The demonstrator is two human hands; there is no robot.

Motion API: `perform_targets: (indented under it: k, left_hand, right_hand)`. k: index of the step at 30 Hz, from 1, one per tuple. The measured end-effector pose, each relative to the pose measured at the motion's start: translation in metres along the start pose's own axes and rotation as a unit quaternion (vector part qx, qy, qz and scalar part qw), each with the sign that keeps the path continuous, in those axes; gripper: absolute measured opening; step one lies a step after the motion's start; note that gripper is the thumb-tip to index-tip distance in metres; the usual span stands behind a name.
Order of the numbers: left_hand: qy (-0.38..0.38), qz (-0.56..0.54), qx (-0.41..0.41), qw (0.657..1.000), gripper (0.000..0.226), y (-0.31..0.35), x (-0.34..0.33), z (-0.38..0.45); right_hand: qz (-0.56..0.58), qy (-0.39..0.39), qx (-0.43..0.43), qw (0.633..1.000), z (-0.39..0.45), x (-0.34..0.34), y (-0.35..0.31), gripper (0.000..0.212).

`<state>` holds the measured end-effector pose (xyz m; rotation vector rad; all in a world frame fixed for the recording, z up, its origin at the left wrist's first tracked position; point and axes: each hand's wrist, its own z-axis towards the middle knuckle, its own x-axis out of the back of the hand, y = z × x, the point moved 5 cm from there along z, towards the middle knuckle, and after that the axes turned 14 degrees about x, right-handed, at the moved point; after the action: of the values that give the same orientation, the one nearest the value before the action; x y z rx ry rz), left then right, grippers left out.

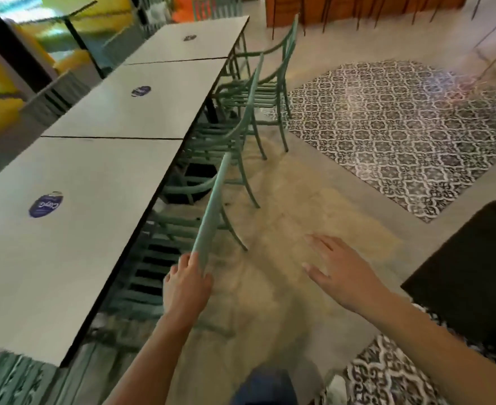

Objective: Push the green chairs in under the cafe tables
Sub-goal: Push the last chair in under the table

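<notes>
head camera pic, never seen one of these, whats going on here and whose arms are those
No machine here: the camera sits on a person's head, looking forward and down, so the arms are the wearer's own. The left hand grips the top rail of the nearest green chair, whose seat is partly under the nearest cafe table. The right hand hangs open above the floor, holding nothing. Three pale tables stand end to end, each bearing a round blue sticker. More green chairs line the same side. A patterned tile patch lies to the right.
</notes>
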<state>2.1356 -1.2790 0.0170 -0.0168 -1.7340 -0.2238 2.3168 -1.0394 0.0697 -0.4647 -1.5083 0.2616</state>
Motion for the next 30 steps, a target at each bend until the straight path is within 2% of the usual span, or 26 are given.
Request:
perform_targets:
  k: [4, 8, 11, 14, 16, 20, 24, 30]
  left_hand:
    - [-0.014, -0.002, 0.084, 0.996, 0.054, 0.017, -0.008, 0.014]
    - [-0.008, -0.028, 0.162, 0.986, 0.055, 0.023, -0.020, 0.037]
    - [0.027, -0.057, 0.209, 0.976, 0.045, 0.025, -0.035, 0.058]
    - [0.044, -0.093, 0.276, 0.956, 0.038, 0.026, -0.049, 0.066]
    - [0.061, -0.090, 0.299, 0.948, 0.033, 0.028, -0.049, 0.069]
    - [0.046, -0.071, 0.327, 0.941, 0.027, 0.026, -0.048, 0.072]
    - [0.038, -0.070, 0.377, 0.923, 0.025, 0.032, -0.041, 0.075]
    - [0.013, -0.077, 0.427, 0.901, 0.024, 0.036, -0.040, 0.075]
  right_hand:
    - [-0.004, -0.057, 0.078, 0.995, 0.065, 0.029, 0.032, 0.060]
    - [-0.021, -0.082, 0.169, 0.982, 0.152, 0.026, 0.050, 0.060]
    - [-0.034, -0.098, 0.231, 0.967, 0.214, 0.003, 0.053, 0.059]
    - [-0.035, -0.161, 0.285, 0.944, 0.257, -0.019, 0.050, 0.055]
    - [-0.057, -0.165, 0.329, 0.928, 0.289, -0.023, 0.045, 0.054]
    - [-0.059, -0.172, 0.371, 0.911, 0.338, -0.036, 0.026, 0.053]
    - [-0.109, -0.219, 0.452, 0.858, 0.377, -0.077, 0.013, 0.052]
    - [-0.152, -0.239, 0.466, 0.838, 0.408, -0.099, 0.024, 0.040]
